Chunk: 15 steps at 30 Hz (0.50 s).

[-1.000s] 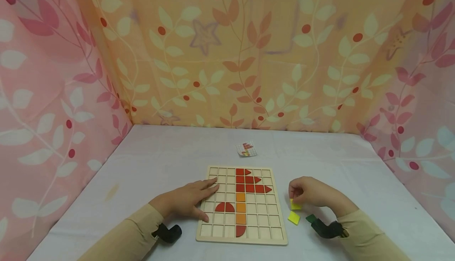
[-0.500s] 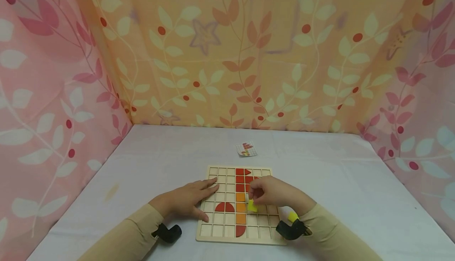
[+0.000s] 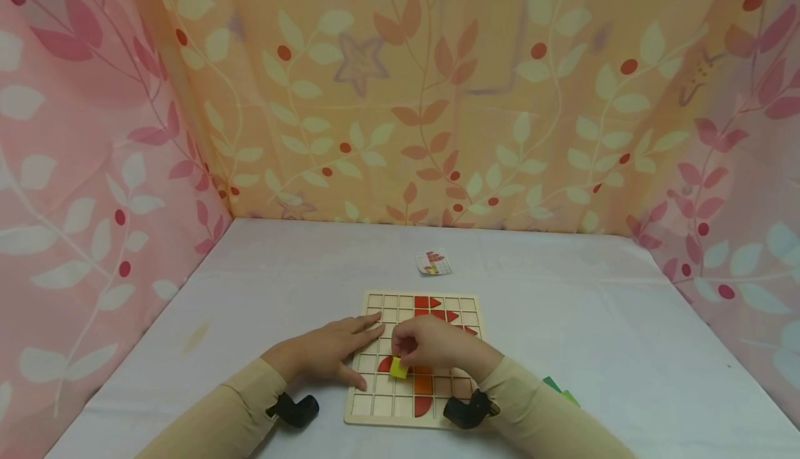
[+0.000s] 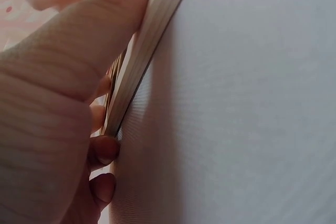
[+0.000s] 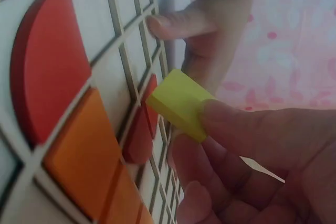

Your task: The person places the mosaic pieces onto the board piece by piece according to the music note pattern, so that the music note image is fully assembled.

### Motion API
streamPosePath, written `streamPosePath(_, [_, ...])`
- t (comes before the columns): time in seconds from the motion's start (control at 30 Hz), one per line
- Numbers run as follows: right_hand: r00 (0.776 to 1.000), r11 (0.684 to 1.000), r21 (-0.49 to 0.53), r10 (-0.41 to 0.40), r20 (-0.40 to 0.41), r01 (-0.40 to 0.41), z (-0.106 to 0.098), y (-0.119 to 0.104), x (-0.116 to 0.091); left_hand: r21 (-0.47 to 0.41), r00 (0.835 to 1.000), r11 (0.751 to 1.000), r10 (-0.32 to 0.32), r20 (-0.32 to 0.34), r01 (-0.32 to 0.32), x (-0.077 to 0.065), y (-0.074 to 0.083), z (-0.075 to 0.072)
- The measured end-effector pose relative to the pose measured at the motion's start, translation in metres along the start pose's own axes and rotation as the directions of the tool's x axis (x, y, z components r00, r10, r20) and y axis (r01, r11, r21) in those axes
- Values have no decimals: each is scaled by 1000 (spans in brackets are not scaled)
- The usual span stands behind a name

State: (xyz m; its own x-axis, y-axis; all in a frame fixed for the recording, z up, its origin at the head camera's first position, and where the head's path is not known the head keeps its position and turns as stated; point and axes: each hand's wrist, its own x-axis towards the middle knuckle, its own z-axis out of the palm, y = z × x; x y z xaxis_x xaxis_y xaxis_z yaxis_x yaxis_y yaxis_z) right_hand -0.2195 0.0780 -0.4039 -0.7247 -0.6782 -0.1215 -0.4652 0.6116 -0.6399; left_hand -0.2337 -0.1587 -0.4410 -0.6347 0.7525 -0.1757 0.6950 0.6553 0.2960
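A wooden grid board (image 3: 459, 419) lies on the table with red and orange tiles set in its cells. My left hand (image 3: 319, 353) rests along the board's left edge, thumb and fingers spread; the left wrist view shows the thumb against the wooden rim (image 4: 144, 51). Over the board, my right hand (image 3: 431, 341) pinches a yellow square tile (image 5: 181, 103) between thumb and fingers. That tile is tilted above the red quarter-round tiles (image 5: 140, 135) left of the orange column (image 5: 86, 150). My right hand and forearm hide part of the board.
Behind the board lies a small pattern card (image 3: 432, 262) with a coloured grid picture. Dark green (image 3: 551, 383) and light green tiles (image 3: 571, 397) lie to the right, partly behind the right sleeve. Patterned cloth walls (image 3: 400, 98) enclose the white table.
My right hand has carried a yellow tile from the table at the right leftwards across the board to above the red quarter-rounds. My left hand has stayed in place.
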Motion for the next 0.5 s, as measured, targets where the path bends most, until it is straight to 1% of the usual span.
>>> streamPosePath(0.17, [1000, 1000, -5, -4, 8, 4, 9, -8, 7, -7, 1000, 1000, 7, -2, -7, -1, -1, 0])
streamPosePath(0.33, [999, 998, -42, -39, 0, 39, 15, -12, 12, -15, 1000, 1000, -12, -2, 12, 0, -2, 1])
streamPosePath(0.5, [1000, 999, -51, -14, 2, 14, 20, -13, 14, -24, 1000, 1000, -12, 1, 12, 0, -2, 1])
